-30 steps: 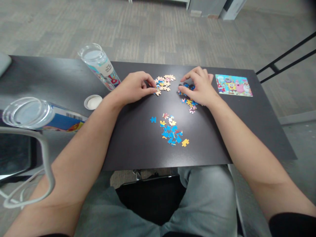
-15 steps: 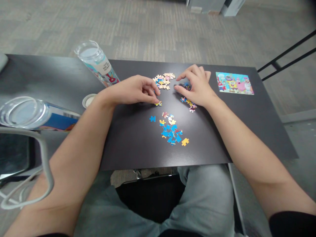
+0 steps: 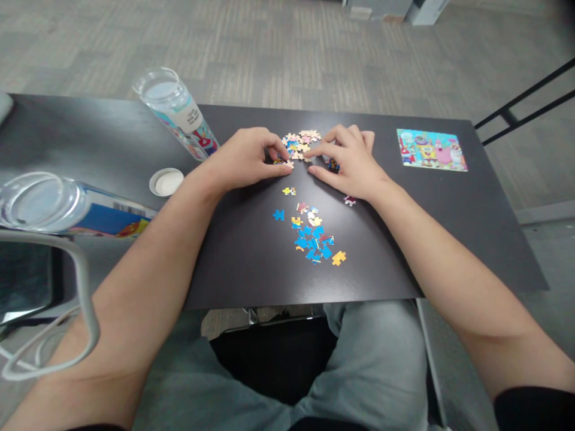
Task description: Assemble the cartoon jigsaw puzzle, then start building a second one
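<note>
The left hand point(image 3: 249, 155) has moved away from a yellow piece point(image 3: 288, 191), now lying on its near side. Nearest, blue pieces point(image 3: 300, 243) lie below both hands. Farther, a pale pile point(image 3: 303, 145) sits between the left hand, grip unclear, and the spread right hand point(image 3: 353, 158).

A single head-worn view, facing forward and steeply down.
It looks from above the grey-trousered lap point(image 3: 381, 353) across the dark, flat, rectangular tabletop point(image 3: 242, 257) to the grey striped carpet point(image 3: 269, 54) at the top; the bare forearms point(image 3: 139, 287) enter large and near, the bare left hand point(image 3: 251, 157) and bare right hand point(image 3: 349, 160) smaller, farther off.
</note>
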Motion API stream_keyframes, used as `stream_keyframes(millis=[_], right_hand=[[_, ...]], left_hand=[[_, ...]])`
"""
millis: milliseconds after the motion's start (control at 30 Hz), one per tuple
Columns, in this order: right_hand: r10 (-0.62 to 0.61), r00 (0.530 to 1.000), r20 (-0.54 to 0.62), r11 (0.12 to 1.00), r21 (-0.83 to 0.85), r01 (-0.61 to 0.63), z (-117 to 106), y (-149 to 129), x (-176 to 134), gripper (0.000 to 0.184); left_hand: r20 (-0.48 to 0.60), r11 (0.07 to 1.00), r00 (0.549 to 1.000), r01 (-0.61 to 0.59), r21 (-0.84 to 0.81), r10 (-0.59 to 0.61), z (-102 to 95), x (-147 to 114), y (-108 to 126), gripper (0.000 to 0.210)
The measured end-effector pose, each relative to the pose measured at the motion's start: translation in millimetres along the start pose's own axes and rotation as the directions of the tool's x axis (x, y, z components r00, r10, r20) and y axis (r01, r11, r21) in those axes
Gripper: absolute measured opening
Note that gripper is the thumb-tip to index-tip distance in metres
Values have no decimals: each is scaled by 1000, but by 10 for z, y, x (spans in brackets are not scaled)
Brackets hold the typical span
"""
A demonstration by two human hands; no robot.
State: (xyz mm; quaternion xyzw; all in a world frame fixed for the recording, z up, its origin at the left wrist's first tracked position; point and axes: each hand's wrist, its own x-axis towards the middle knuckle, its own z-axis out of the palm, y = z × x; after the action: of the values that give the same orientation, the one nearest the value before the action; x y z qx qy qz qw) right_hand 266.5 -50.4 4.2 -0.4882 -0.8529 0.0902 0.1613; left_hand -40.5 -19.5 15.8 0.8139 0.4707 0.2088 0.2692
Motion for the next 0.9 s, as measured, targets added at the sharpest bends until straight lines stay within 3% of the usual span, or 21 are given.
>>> stream_keyframes(millis=[133, 467, 733, 900], right_hand=[[10, 1000, -8, 1000, 12, -10, -12, -13, -2, 29], [29, 999, -20, 998, 62, -28, -13, 14, 16, 27], [47, 999, -24, 997, 69, -45, -31, 66, 20, 27], [47, 999, -18, 996, 80, -45, -15, 64, 33, 15]], left_hand=[[-6, 999, 1000, -6, -42, 6, -5, -4, 43, 29], [159, 996, 986, -30, -83, 43, -108, -42, 119, 45], [106, 994, 994, 20, -107, -8, -60, -19, 52, 35], [100, 995, 995, 4, -98, 6, -33, -24, 62, 45]])
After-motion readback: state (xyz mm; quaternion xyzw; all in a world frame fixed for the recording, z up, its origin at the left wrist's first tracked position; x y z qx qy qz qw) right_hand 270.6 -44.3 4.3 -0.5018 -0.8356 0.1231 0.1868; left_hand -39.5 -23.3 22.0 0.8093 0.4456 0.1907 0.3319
